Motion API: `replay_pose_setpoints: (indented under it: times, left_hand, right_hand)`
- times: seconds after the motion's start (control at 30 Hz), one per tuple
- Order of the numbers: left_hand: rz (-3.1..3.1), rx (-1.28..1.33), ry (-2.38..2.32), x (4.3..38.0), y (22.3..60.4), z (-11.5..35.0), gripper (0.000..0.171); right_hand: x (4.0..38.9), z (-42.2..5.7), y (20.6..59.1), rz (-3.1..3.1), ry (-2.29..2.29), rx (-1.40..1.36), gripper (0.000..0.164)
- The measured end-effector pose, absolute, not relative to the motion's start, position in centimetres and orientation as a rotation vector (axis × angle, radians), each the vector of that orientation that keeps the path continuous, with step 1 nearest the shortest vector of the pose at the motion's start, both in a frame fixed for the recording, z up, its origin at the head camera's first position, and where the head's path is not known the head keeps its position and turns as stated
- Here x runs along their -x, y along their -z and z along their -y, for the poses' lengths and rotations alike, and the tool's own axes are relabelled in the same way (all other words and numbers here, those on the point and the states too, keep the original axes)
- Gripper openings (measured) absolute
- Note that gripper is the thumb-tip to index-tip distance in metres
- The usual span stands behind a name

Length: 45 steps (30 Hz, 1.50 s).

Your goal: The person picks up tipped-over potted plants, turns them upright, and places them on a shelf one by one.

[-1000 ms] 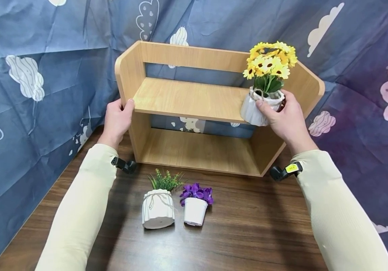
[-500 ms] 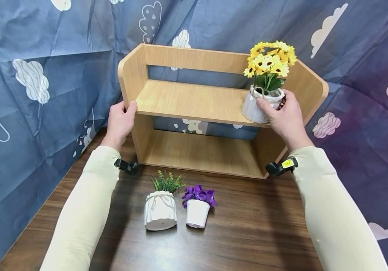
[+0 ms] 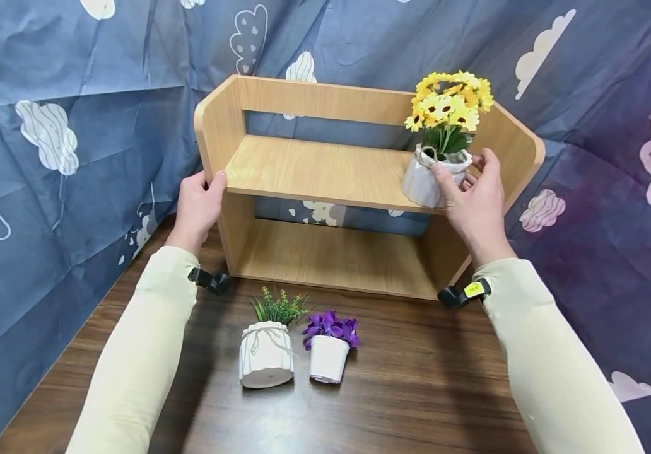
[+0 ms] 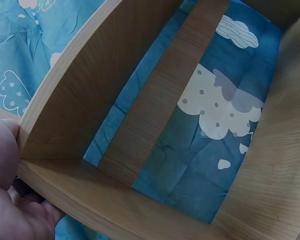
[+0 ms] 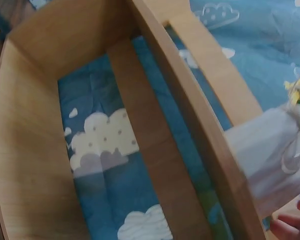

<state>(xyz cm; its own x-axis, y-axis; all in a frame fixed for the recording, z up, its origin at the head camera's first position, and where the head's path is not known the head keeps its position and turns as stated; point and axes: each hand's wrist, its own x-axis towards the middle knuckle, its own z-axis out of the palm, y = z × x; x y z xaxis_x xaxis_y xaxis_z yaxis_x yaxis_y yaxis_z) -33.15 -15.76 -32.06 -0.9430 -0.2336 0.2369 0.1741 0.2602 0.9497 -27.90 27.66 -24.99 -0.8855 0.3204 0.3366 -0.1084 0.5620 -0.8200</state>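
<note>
A two-tier wooden shelf (image 3: 314, 170) stands on the table. My left hand (image 3: 199, 205) grips its left side panel, thumb at the upper board's front corner; in the left wrist view the fingers (image 4: 37, 212) curl beneath the board. A white pot (image 3: 424, 183) of yellow daisies (image 3: 445, 107), tied with twine, stands upright on the right end of the upper board, near the front edge. My right hand (image 3: 475, 208) is around the pot's right side, the thumb close to its rim and the fingers spread loosely away from it. The right wrist view shows fingertips (image 5: 290, 222) apart from the pot.
On the dark wood table (image 3: 393, 378) in front of the shelf stand a white pot (image 3: 265, 362) with green sprigs and a smaller white pot (image 3: 327, 359) with purple flowers. Blue cloud-print cloth (image 3: 93, 63) hangs behind and at both sides.
The daisy pot has settled slightly back onto the upper board. My right hand's fingers have loosened and spread from the pot. The left hand keeps its hold on the shelf.
</note>
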Motion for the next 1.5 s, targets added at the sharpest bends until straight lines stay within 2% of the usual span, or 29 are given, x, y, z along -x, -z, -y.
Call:
replay_pose_setpoints:
  times: [0.1, 0.27, 0.37, 0.5, 0.7, 1.07, 1.5]
  left_hand:
    - [2.198, -0.045, 1.735, 33.1, 32.1, 15.6, 0.049]
    - [2.194, -0.056, 1.722, 32.9, 32.1, 15.6, 0.048]
    - [2.2, -0.064, 1.716, 32.8, 32.1, 15.6, 0.049]
    - [2.2, -0.055, 1.72, 33.0, 32.1, 15.5, 0.05]
    - [2.207, -0.06, 1.724, 32.9, 32.0, 15.6, 0.05]
    - [2.218, -0.073, 1.749, 32.8, 31.8, 15.6, 0.052]
    - [2.246, -0.084, 1.742, 32.8, 32.0, 15.7, 0.054]
  right_hand:
    - [26.8, -27.4, 24.8, 2.196, -1.226, 0.179, 0.076]
    - [24.5, -27.5, 25.0, 2.049, -1.118, 0.096, 0.025]
    - [23.1, -27.7, 25.1, 2.054, -1.089, 0.057, 0.004]
    - [21.4, -27.8, 25.5, 2.112, -1.069, 0.009, 0.005]
    - [19.3, -27.3, 26.8, 2.257, -1.018, -0.1, 0.021]
    - [16.1, -26.2, 31.2, 2.44, -0.993, -0.257, 0.017]
    - [14.5, -25.1, 37.7, 2.598, -1.05, -0.213, 0.013]
